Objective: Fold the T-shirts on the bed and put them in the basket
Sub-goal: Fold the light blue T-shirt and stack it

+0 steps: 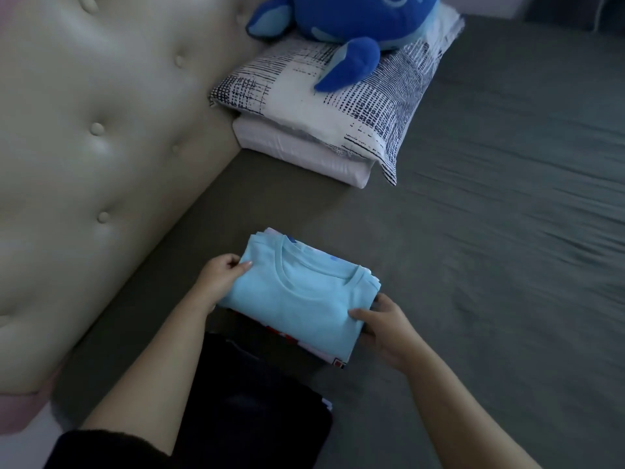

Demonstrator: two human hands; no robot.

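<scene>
Stretching over most of the view, the bed (490,231) has a grey sheet with soft wrinkles. On the left stands the headboard (84,130), cream in colour, padded and with buttons pressed into it. At the head of the bed lies a pillow (338,106) with a dark blue grid print, and it rests on a folded white cloth (297,154). A blue plush toy (355,25) sits on top of the pillow, one fin hanging over the print.

Near the lower edge lies a dark garment (257,401), folded, just in front of the person. Beyond it, touching or almost touching it, is a stack of folded T-shirts (294,299). The top one is light blue, collar facing away from the person. Under it, edges of other shirts show, one with red and white print at the near corner.

Both hands hold the stack at its two sides. The left hand (220,275) grips the left edge, thumb on top of the blue cloth, the other fingers hidden under it. The right hand (385,323) grips the right near corner, thumb laid on top, fingers curled under the edge. I cannot tell if the stack is lifted or lies on the bed.
</scene>
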